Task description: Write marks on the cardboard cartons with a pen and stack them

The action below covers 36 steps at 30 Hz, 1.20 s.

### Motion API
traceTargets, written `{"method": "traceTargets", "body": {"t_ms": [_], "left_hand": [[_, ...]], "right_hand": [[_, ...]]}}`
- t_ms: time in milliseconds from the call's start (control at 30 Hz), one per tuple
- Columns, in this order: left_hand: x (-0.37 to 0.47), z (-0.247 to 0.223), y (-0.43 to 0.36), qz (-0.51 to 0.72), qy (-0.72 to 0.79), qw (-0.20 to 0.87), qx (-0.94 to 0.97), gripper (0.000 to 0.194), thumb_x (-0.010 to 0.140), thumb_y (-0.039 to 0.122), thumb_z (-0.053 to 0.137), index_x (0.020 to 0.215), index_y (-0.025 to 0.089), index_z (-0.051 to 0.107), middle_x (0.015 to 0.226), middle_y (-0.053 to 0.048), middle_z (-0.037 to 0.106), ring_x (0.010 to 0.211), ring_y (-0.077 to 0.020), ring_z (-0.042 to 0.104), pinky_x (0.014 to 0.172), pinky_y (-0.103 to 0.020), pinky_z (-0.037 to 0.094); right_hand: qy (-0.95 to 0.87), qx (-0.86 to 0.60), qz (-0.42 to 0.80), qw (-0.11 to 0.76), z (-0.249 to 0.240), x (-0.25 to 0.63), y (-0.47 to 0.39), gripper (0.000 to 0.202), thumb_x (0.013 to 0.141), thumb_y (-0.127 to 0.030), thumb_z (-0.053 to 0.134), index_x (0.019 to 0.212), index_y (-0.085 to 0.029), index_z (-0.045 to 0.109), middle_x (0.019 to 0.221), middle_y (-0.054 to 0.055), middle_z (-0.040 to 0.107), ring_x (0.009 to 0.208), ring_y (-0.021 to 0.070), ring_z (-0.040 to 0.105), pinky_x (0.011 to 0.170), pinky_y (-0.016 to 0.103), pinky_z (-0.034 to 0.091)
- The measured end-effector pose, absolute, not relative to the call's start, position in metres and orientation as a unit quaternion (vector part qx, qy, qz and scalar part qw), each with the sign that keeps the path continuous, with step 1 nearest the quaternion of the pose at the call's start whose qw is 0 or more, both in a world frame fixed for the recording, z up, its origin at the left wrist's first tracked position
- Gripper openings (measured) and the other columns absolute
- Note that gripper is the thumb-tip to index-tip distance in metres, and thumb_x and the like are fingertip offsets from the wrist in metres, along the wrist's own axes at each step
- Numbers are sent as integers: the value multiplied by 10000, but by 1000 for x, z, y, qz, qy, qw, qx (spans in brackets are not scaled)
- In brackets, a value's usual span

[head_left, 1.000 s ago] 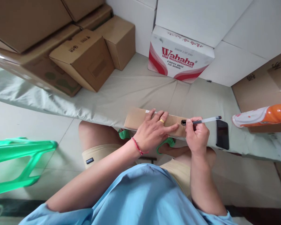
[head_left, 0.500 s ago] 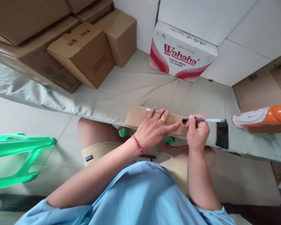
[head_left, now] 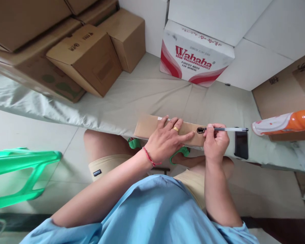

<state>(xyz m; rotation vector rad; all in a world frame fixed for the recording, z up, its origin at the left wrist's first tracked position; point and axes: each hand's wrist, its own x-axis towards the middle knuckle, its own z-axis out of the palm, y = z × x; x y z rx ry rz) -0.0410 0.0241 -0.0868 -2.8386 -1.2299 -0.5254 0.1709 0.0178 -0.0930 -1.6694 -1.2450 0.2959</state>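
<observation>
A long, narrow piece of brown cardboard (head_left: pixel 144 126) lies along the near edge of the cloth-covered surface, above my knees. My left hand (head_left: pixel 166 137) rests flat across it with the fingers spread, partly covering a white label on its far edge. In my right hand (head_left: pixel 216 142) a pen (head_left: pixel 234 129) with a clear barrel is pinched between thumb and fingers. Its barrel points right, and its front end reaches a black oval mark (head_left: pixel 201 130) near the cardboard's right end. Whether that mark is ink or a hole, I cannot tell.
A dark phone (head_left: pixel 241 145) lies right of my right hand, near an orange-and-white bottle (head_left: pixel 284 122). Brown boxes (head_left: pixel 88 61) stand at the back left, and a Wahaha carton (head_left: pixel 195 56) at the back. On the floor at left is a green plastic stool (head_left: pixel 27 176).
My right hand and the pen have shifted slightly to the right. The black oval shows a little more. My left hand stays flat on the cardboard.
</observation>
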Motion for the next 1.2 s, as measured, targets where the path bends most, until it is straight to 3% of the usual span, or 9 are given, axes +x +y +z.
{"method": "traceTargets", "body": {"t_ms": [367, 900, 1100, 1167, 1200], "left_hand": [[-41, -86, 24, -171, -391, -14, -904, 576, 975, 380, 805, 1521, 429, 629, 1558, -187, 617, 1419, -382, 589, 1209, -646, 394], [-42, -87, 24, -172, -393, -9, -903, 584, 968, 398, 812, 1522, 434, 631, 1554, -191, 618, 1417, -381, 587, 1208, -632, 390], [-41, -87, 24, -177, -391, -8, -903, 571, 965, 386, 813, 1509, 414, 642, 1551, -206, 619, 1415, -392, 588, 1198, -640, 403], [-41, -87, 23, -179, -393, -4, -902, 543, 959, 389, 818, 1480, 375, 663, 1540, -217, 623, 1404, -392, 597, 1196, -638, 411], [-41, -88, 23, -181, -395, -5, -901, 528, 958, 390, 817, 1465, 356, 672, 1538, -218, 624, 1398, -390, 602, 1196, -635, 413]], "right_hand": [[-495, -674, 123, 535, -97, 173, 13, 318, 1027, -521, 627, 925, -220, 604, 644, -45, 620, 604, 143, 624, 673, 277, 509], [-520, -684, 116, 499, -93, 171, 6, 338, 1011, -538, 650, 894, -224, 612, 630, -32, 612, 571, 152, 590, 634, 287, 480], [-499, -664, 103, 548, -92, 194, 8, 363, 1062, -593, 557, 1017, -233, 579, 743, -30, 626, 556, 123, 530, 608, 265, 450], [-527, -693, 39, 490, -95, 219, 13, 326, 1079, -535, 517, 1071, -221, 602, 823, 15, 662, 634, 149, 572, 649, 284, 458], [-554, -719, 6, 420, -97, 233, 17, 299, 1080, -480, 502, 1092, -209, 627, 868, 46, 682, 693, 169, 596, 678, 297, 459]]}}
